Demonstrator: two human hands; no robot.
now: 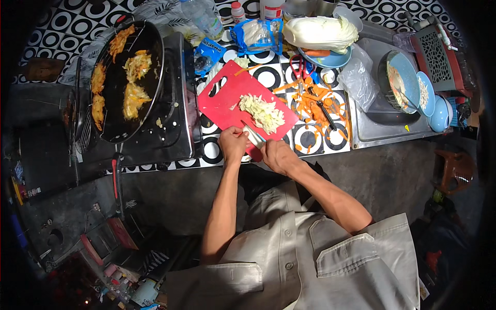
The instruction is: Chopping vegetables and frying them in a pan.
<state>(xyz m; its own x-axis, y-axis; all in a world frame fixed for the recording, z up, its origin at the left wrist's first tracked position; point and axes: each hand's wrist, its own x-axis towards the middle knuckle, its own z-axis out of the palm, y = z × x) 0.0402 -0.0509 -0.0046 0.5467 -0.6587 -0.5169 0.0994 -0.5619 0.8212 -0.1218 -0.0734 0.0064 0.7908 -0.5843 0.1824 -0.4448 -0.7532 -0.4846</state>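
A red cutting board (228, 93) lies on the patterned tile counter with a heap of shredded cabbage (263, 112) on it. At the board's near edge, my left hand (233, 145) pinches a pale piece of cabbage (254, 138). My right hand (279, 155) is closed on the handle of a knife (251, 130), whose blade lies along that piece, its tip pointing up and left. Carrot peelings and pieces (314, 104) are strewn right of the board, with a black-handled peeler or knife (326, 115) among them. Red-handled scissors (298, 69) lie behind them.
At left, a frying pan (161, 77) with fritters (135, 100) sits on the stove (180, 128), its handle (117, 178) jutting towards me. A napa cabbage (321, 34) rests on a blue plate (329, 61) behind. At right are a sink (372, 133) and a mixing bowl (410, 73).
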